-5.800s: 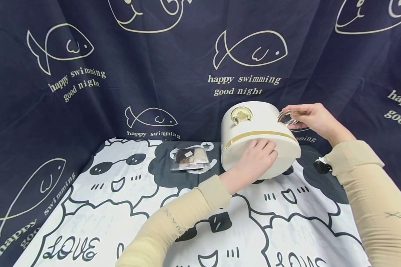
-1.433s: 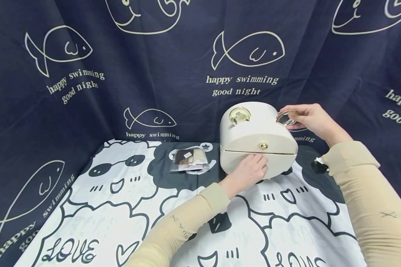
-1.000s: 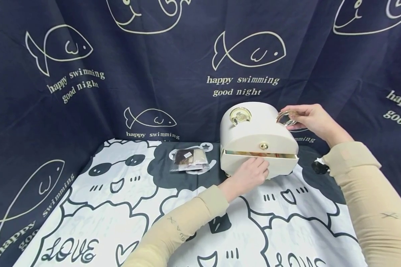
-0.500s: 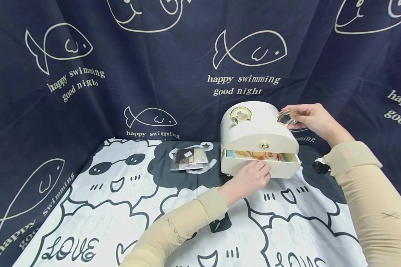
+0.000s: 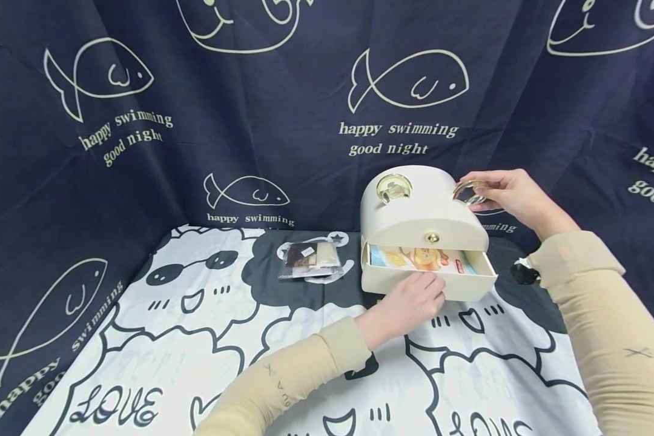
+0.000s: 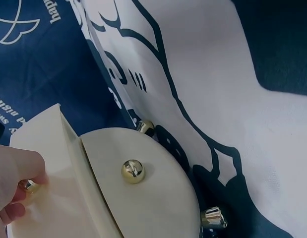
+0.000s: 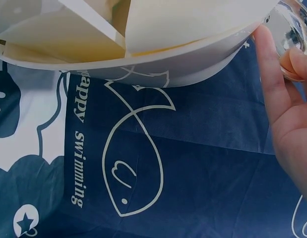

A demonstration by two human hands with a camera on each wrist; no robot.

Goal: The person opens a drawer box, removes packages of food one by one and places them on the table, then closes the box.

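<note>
A white storage box (image 5: 409,209) with a rounded top and gold ear-like discs, such as the left ear (image 5: 394,188), stands upright at the back of the table. My left hand (image 5: 406,309) holds the front of its drawer (image 5: 469,287), which sticks out; fingers curl round a gold knob (image 6: 28,186) in the left wrist view. A printed, colourful packet (image 5: 419,259) lies inside the drawer. Another gold knob (image 5: 432,238) sits on the rounded panel above it. My right hand (image 5: 515,194) pinches the shiny right ear (image 5: 460,191) between thumb and fingers.
Left of the box lies a clear plastic pouch (image 5: 312,260) with brown and cream contents. A patterned white cloth (image 5: 169,363) covers the table, and a navy curtain (image 5: 305,109) hangs behind. Gold feet, one a short cylinder (image 6: 213,218), show under the box.
Between 5.8 s and 1.4 s ago, the left hand pushed in the upper front. Since then it has pulled the drawer outward, revealing the packet. The right hand stays on the ear.
</note>
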